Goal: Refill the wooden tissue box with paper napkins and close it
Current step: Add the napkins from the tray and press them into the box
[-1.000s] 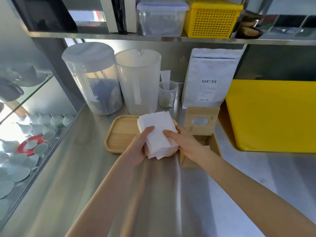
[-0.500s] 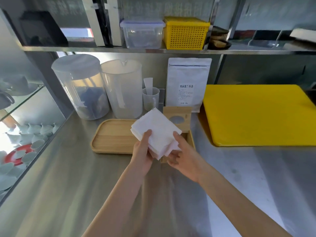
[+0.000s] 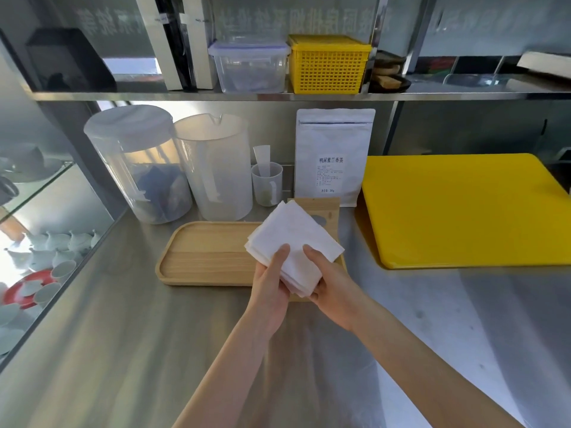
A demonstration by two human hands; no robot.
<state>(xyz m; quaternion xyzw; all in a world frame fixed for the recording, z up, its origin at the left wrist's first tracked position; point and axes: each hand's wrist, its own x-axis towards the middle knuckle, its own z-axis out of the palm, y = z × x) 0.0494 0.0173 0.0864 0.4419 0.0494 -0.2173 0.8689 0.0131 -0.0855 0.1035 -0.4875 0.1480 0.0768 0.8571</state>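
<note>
Steel counter (image 3: 92, 350) with wooden tray (image 3: 210, 251) at left-centre. Left hand (image 3: 268, 285) and right hand (image 3: 332, 288) both pinch one stack of paper napkins (image 3: 293, 242), thumbs on top, held above the tray's right end. Wooden tissue box (image 3: 327, 211) sits behind, mostly hidden; lid probably propped up. Yellow board (image 3: 463, 208) at right.

the stack of napkins (image 3: 293, 242) at frame centre covers most of the wooden tissue box (image 3: 332, 208); only its upright lid and one edge show. box contents not visible. pouch (image 3: 333, 156) small print illegible.
</note>
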